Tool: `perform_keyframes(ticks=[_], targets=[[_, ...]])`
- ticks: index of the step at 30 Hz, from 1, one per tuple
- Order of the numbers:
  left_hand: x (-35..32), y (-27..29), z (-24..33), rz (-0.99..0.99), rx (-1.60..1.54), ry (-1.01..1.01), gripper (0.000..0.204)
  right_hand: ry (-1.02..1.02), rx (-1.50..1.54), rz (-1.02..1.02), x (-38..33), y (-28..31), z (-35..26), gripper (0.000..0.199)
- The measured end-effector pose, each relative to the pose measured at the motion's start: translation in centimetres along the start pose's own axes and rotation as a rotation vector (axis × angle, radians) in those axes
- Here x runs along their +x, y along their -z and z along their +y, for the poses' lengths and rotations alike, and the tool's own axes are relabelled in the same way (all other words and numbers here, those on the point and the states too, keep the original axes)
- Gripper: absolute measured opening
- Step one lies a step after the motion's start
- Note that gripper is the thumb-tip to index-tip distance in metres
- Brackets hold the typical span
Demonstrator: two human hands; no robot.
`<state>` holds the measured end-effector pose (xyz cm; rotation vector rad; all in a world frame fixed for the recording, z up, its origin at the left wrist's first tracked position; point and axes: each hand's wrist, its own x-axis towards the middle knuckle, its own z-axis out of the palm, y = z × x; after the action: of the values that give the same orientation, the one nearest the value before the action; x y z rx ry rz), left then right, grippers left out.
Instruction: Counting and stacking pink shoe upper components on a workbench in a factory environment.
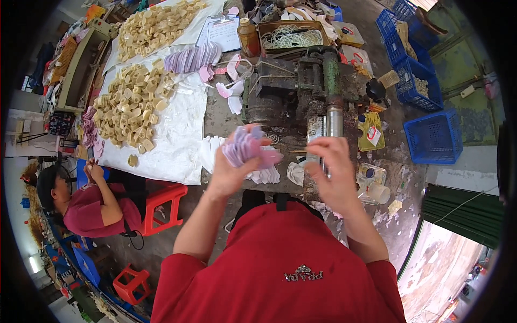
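Note:
A stack of thin lilac and pink cut-out pieces (243,146) is gripped in my left hand (226,176), raised over the bench's near edge. Under it lie white cut-out pieces (265,175), partly hidden by the hand. My right hand (338,175) hovers in front of the machine's shiny metal cylinder (335,123); its fingers curl loosely, apart from the thumb, and nothing shows between them. A dark, greasy machine (274,89) with a green column (330,70) stands just beyond both hands. A crumpled white scrap (295,173) lies between them.
Left, a white sheet (183,124) carries heaps of beige moulded pieces (126,105) and a row of lilac pieces (193,57). A clipboard (219,33), brown bottle (248,37) and tray of cords (293,37) sit behind. Blue crates (433,137) stand right; a seated person (97,207) is left.

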<state>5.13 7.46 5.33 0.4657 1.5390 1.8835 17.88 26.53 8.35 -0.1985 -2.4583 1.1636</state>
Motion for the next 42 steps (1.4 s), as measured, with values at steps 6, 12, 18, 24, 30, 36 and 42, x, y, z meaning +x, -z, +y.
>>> perform_keyframes(ticks=[6,12,18,24,30,36,42], targets=[[0.0,-6.7,-0.5,-0.029,-0.394,-0.031,0.063,0.089,-0.010,0.174,-0.3,-3.0,0.1,0.019],[0.3,-8.4,-0.6,0.121,-0.038,-0.036,0.046,0.100,-0.014,0.209,-0.4,-1.0,0.8,0.014],[1.6,-4.2,-1.7,-0.003,0.396,0.136,0.050,-0.246,-0.228,0.038,-0.3,7.9,4.7,0.004],[1.3,-7.5,-2.2,-0.389,0.704,-0.096,0.063,-0.490,-0.234,-0.244,-2.2,7.6,7.8,0.005],[1.0,-7.8,-1.9,-0.303,0.740,-0.072,0.058,-0.135,-0.374,0.120,-2.1,5.2,8.3,0.008],[0.8,0.0,-2.9,-0.070,0.784,-0.118,0.048,-0.260,-0.153,0.112,-2.6,5.5,7.7,0.010],[-1.6,13.3,-6.0,0.059,1.337,-0.044,0.045,-0.274,-0.136,0.164,-2.2,5.0,7.4,0.011]])
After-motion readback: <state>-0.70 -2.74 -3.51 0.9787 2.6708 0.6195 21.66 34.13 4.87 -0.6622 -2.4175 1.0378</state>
